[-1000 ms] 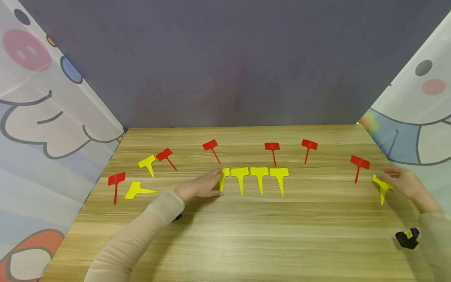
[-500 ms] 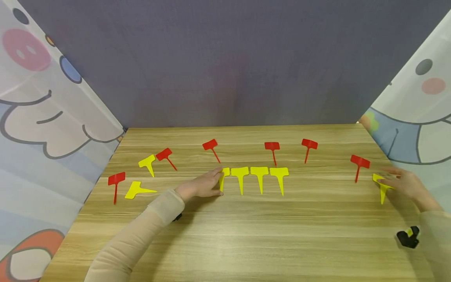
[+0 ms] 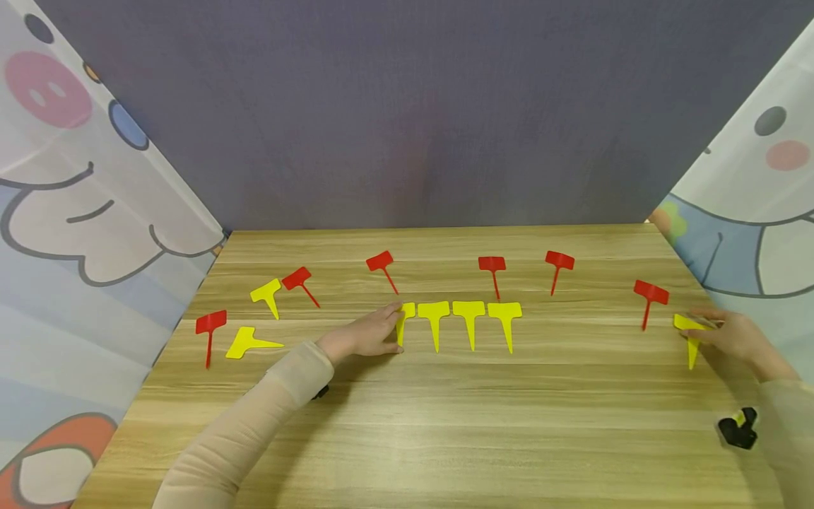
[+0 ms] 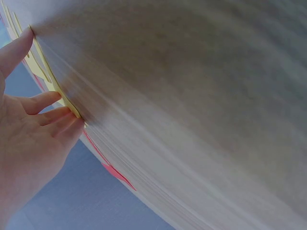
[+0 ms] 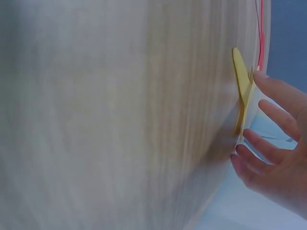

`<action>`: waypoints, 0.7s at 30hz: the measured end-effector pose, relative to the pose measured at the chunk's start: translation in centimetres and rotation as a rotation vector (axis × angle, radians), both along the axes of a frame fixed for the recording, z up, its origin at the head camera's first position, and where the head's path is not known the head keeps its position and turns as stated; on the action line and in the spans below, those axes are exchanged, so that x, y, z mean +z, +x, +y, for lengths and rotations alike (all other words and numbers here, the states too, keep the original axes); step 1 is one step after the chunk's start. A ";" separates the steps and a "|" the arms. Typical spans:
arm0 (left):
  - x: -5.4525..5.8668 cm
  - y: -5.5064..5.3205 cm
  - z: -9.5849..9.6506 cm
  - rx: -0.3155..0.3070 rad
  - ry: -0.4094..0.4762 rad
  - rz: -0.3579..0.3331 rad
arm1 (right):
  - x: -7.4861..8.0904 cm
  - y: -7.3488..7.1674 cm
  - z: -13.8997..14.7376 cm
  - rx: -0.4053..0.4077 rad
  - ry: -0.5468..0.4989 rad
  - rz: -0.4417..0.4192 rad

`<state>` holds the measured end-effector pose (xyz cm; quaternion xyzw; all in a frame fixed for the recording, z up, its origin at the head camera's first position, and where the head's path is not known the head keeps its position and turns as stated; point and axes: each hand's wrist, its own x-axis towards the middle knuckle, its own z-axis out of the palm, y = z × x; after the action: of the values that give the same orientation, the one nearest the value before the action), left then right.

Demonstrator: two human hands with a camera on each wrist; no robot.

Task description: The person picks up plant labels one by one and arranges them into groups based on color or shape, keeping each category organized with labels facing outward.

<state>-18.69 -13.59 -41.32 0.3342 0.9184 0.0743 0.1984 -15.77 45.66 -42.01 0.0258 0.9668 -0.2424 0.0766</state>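
In the head view, my left hand point(image 3: 369, 332) reaches over the leftmost yellow T-shaped plant label point(image 3: 408, 311) of a row. The left wrist view shows the thumb at its stem tip and straight fingers point(image 4: 45, 101) touching its head end. My right hand point(image 3: 738, 336) is at the far right, over another yellow plant label point(image 3: 690, 348). Its spread fingers point(image 5: 271, 147) and thumb surround that label's head in the right wrist view, and part of the head is hidden beneath them. Alongside the left hand, three yellow labels point(image 3: 469, 309) continue the row, stems pointing toward me.
Red T-shaped labels point(image 3: 492, 264) lie scattered along the back and sides of the wooden table point(image 3: 445, 431). Two more yellow labels point(image 3: 242, 343) are at the left. A grey panel point(image 3: 407, 113) closes the back, with printed curtains point(image 3: 57, 212) at both sides.
My right hand has shifted slightly over the far-right yellow label, its thumb covering more of the head. The left hand has stayed in place.
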 end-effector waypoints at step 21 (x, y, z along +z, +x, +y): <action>0.0 0.0 0.0 -0.001 0.004 -0.003 | -0.2 0.0 0.0 -0.034 0.028 -0.005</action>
<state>-18.70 -13.55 -41.32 0.3347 0.9178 0.0764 0.1993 -15.81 45.64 -42.18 0.0439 0.9693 -0.2301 0.0746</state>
